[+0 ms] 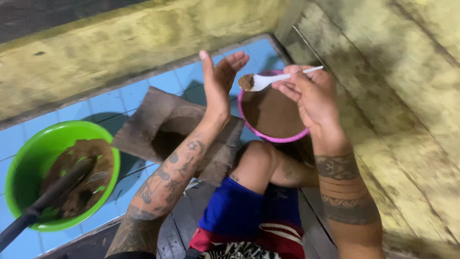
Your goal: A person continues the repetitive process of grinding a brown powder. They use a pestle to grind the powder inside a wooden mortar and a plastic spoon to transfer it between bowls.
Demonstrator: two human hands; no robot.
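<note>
My right hand (311,96) grips a white plastic spoon (273,80) loaded with a lump of brown paste, held over a pink bowl (268,136) filled with brown powder or paste. My left hand (219,81) is raised beside the spoon's tip, palm up and fingers apart, holding nothing. Below the left wrist lies a dark stone mortar block (158,120) with a hollow in its middle.
A green bowl (28,158) with brown mash and a dark pestle handle (43,204) stands at the left on blue floor tiles (110,103). Stained yellow walls (383,72) close in behind and to the right. My bent knee (256,158) sits under the hands.
</note>
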